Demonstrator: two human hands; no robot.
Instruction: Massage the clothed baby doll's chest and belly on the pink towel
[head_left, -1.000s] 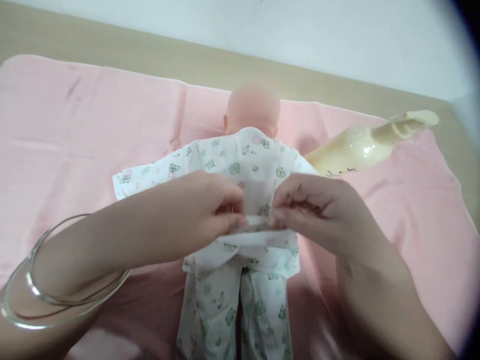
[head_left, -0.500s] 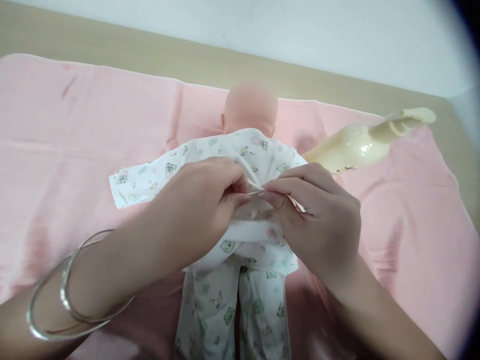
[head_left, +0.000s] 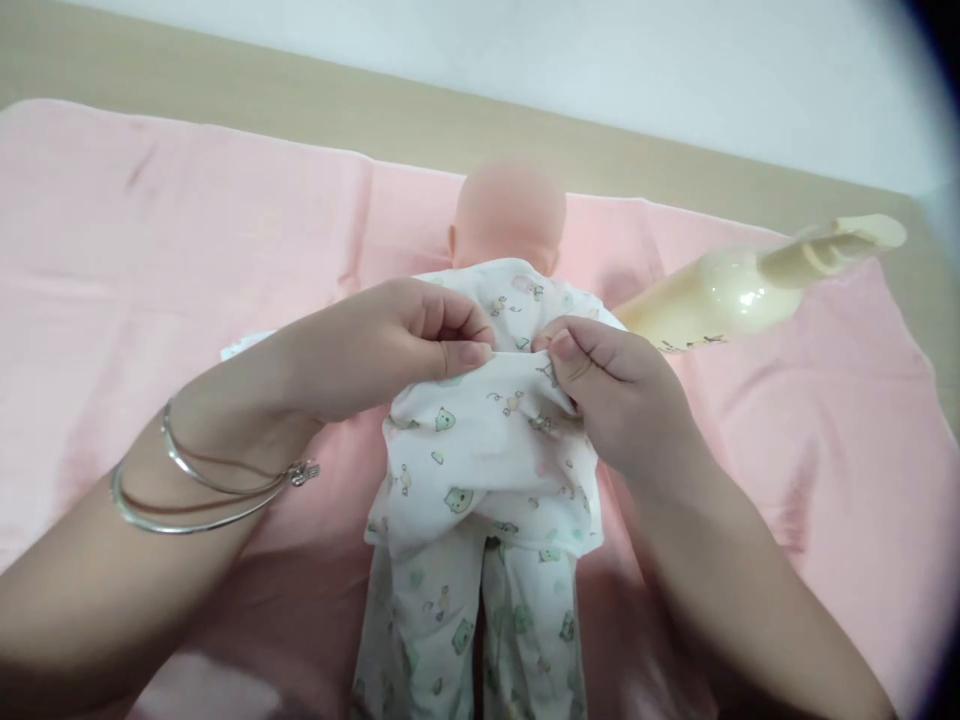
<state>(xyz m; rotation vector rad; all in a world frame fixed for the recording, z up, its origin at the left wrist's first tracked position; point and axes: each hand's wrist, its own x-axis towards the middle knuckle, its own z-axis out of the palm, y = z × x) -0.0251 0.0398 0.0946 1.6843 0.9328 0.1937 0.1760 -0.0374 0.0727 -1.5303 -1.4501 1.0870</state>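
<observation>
Both your hands are pinched onto the doll's printed top (head_left: 480,440), w/ the grip right at chest height. Your left hand (head_left: 390,345) has thumb & fingers closed narrow on one edge of the fabric; your right hand (head_left: 607,390) is closed the same way on the facing edge, knuckles up. The two pinches nearly meet at centre, so the front panels are drawn together over the chest, likely why the cloth below hangs smooth & fairly flat down to the hem.

The doll (head_left: 510,210) lies on its back, head away from you, legs toward you in matching printed trousers (head_left: 469,620). One sleeve of the top peeks out behind your left wrist; can't tell how the doll's arm sits inside it. Two thin silver bangles (head_left: 202,490) ride on your left forearm, clear of the fabric.

Under it all is a pink blanket (head_left: 150,260), spread over a wood surface (head_left: 315,110), prob. as padding. A cream-coloured bottle (head_left: 742,285) lies on its side on the blanket, just beside the doll's shoulder on your right, not touching either hand.
</observation>
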